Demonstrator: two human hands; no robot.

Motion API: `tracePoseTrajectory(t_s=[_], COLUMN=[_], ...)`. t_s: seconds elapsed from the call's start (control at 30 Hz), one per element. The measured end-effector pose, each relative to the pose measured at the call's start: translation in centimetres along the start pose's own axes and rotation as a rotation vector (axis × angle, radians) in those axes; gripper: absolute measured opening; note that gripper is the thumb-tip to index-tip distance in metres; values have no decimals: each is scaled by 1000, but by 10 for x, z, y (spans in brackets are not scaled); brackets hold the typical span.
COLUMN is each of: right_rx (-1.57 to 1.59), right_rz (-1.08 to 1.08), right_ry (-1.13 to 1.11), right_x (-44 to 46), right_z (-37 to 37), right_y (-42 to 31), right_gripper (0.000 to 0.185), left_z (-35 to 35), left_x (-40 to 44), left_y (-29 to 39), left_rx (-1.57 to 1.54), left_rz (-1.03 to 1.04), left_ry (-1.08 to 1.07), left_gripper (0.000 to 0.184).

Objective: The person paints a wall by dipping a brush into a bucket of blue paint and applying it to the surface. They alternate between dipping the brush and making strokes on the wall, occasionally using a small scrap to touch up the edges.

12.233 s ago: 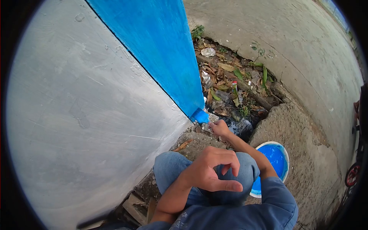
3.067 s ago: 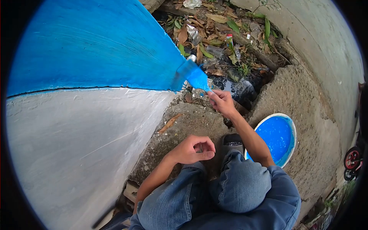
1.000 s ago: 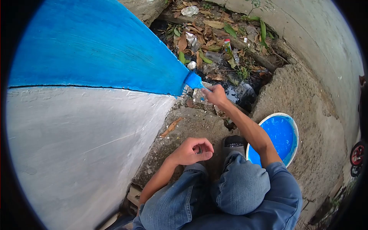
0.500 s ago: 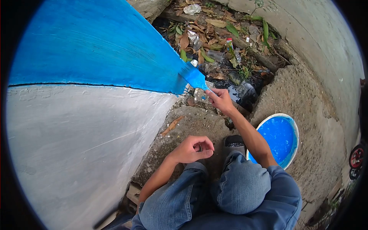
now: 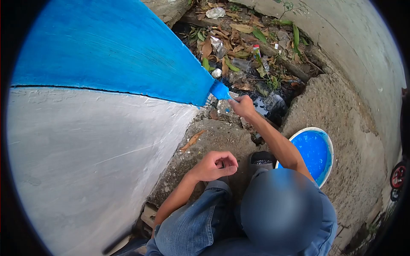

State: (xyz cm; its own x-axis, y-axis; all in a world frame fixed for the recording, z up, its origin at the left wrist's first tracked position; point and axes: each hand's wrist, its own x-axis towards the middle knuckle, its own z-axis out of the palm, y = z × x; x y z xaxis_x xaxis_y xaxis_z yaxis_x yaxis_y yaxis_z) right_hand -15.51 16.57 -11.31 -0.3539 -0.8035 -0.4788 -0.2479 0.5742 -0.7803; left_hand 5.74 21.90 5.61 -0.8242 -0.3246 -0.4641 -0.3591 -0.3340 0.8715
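Observation:
My right hand (image 5: pixel 244 106) is closed around the handle of a paintbrush (image 5: pixel 221 90) loaded with blue paint. The bristles touch the right edge of the blue-painted wall band (image 5: pixel 115 47), near its lower corner. Below a dark groove lies the pale grey-white part of the wall (image 5: pixel 85 141). Over my left knee rests my left hand (image 5: pixel 215 165), its fingers curled in toward the thumb with nothing visible in them. Beside my right forearm stands a white-rimmed bucket (image 5: pixel 331 149) of blue paint (image 5: pixel 308 153), partly covered by the arm.
Beyond the wall's edge is a ditch with dry leaves (image 5: pixel 241 28), plastic litter (image 5: pixel 273 100) and dark water. Rough concrete (image 5: pixel 346 115) borders it on the right, with a plastered wall (image 5: pixel 363 47) behind. A red-rimmed wheel (image 5: pixel 398 176) shows at far right. A blurred patch covers my right knee.
The paintbrush has shifted slightly right and down along the wall's edge, and its bristles now overlap less of the blue face. My left hand has stayed in place.

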Motion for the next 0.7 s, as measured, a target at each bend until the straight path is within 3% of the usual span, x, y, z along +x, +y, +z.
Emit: tracePoseTrajectory(t_s=[0.17, 0.23, 0.5, 0.7], right_rx=[85, 254, 450, 560], right_rz=[-66, -78, -333, -410], right_ry=[-37, -96, -208, -202], right_x=[-19, -44, -121, -150], right_z=[-22, -42, -119, -139], right_y=[-43, -73, -189, -213], right_gripper=[38, 38, 36, 30], left_z=[0, 1, 2, 1], left_x=[1, 1, 5, 3], left_y=[2, 1, 5, 4], left_rx=[6, -15, 64, 72], left_rz=[21, 13, 61, 64], left_ry=[6, -13, -47, -56], left_gripper=[25, 25, 19, 18])
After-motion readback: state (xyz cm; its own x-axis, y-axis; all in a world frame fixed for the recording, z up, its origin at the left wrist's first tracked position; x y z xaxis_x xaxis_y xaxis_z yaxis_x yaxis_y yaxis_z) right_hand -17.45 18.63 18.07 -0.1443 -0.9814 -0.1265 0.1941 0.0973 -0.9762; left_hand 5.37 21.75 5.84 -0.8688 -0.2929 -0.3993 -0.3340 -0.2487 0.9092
